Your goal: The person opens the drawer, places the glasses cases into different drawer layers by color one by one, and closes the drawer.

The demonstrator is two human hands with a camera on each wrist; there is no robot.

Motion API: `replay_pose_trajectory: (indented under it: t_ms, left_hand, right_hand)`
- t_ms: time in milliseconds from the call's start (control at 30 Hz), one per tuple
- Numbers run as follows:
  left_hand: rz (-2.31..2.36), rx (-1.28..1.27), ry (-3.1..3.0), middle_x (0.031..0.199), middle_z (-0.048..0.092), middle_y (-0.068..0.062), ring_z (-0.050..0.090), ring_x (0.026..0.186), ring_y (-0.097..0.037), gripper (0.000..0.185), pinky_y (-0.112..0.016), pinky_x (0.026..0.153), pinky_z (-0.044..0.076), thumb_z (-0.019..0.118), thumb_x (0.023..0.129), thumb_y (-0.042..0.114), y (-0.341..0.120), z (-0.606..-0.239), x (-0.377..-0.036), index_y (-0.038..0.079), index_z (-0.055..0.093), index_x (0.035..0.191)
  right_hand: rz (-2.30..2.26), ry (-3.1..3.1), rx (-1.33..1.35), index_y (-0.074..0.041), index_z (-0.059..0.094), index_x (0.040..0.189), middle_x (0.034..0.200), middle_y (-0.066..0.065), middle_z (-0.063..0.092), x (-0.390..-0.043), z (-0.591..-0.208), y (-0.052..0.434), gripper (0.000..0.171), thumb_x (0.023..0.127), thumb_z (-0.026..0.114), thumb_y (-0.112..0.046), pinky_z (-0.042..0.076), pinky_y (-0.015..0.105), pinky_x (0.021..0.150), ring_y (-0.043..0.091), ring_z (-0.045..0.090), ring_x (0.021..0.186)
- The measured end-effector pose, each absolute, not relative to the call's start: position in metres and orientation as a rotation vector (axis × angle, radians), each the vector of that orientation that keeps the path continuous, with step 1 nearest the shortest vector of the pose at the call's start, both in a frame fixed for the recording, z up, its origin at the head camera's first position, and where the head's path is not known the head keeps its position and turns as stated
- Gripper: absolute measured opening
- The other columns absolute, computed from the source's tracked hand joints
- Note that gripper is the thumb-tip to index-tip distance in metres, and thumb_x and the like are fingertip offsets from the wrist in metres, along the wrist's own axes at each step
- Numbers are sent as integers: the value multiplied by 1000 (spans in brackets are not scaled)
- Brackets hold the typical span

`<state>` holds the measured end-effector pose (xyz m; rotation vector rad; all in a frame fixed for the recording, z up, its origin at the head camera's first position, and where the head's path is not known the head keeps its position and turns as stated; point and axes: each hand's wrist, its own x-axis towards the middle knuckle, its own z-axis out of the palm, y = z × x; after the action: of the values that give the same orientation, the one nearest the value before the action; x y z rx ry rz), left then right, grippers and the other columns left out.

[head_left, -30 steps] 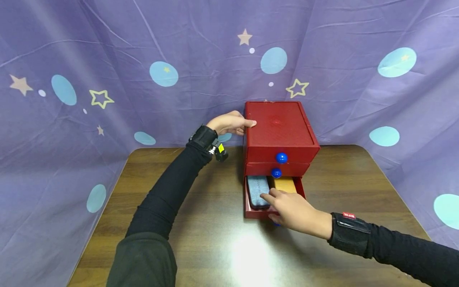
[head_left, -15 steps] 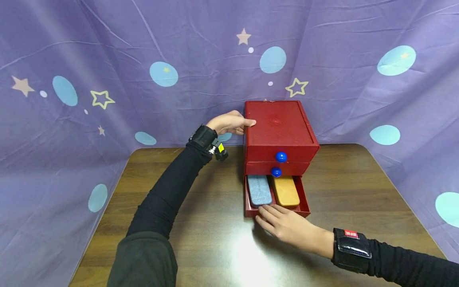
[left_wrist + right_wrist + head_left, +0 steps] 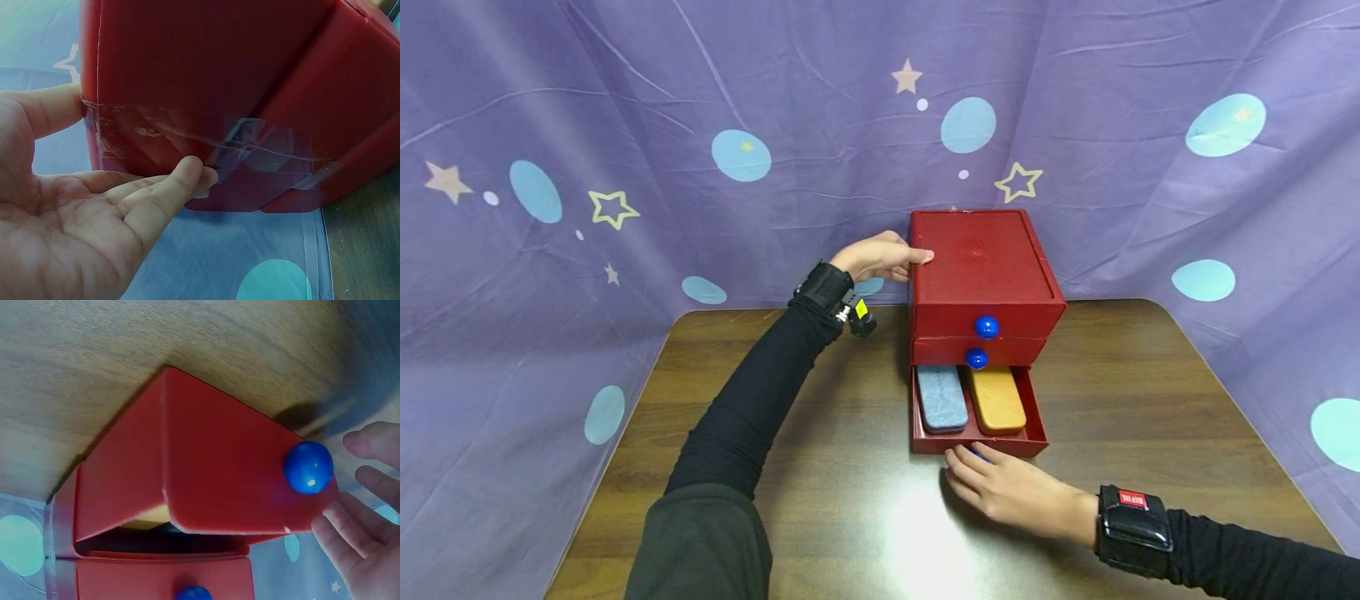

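Note:
A red drawer cabinet (image 3: 977,258) with blue knobs stands at the back of the table, its bottom drawer (image 3: 921,446) pulled out. Inside lie a blue-grey rounded case (image 3: 943,400) and a yellow rounded case (image 3: 997,402), side by side. My left hand (image 3: 880,256) holds the cabinet's left rear part, thumb over the top edge; its fingers (image 3: 178,178) lie against the taped red side in the left wrist view. My right hand (image 3: 1011,492) is at the drawer's front with loosely bent fingers, beside the bottom blue knob (image 3: 309,467), which shows apart from the thumb in the right wrist view.
The wooden table (image 3: 820,467) has rounded back corners. A purple curtain (image 3: 820,108) printed with stars and dots hangs right behind it. Two upper drawers, with a blue top knob (image 3: 987,327) and a blue middle knob (image 3: 977,358), are closed.
My right hand has drawn back from over the drawer to its front edge, uncovering the yellow case and the drawer's right part. My left hand stays in place.

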<state>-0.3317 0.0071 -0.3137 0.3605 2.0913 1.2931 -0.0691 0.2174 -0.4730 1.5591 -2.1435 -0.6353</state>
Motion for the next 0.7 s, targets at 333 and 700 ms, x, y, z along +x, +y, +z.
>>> replay_pose_trajectory:
  t_ms: [333, 700]
  left_hand:
    - [1310, 360, 2084, 97, 63, -4, 63, 122, -26, 26, -40, 115, 44, 60, 103, 24, 6, -314, -331, 6, 59, 85]
    - [1317, 370, 2080, 107, 66, -8, 63, 123, -27, 25, -41, 115, 44, 61, 103, 25, 5, -315, -331, 4, 61, 89]
  right_hand:
    - [-733, -2058, 1552, -21, 73, 114, 123, 9, 66, -73, -488, 224, 61, 109, 14, -8, 54, 35, 95, 22, 61, 115]
    - [-721, -2020, 1524, -19, 75, 108, 118, 10, 65, -79, -499, 228, 80, 106, -1, 3, 54, 31, 93, 20, 60, 113]
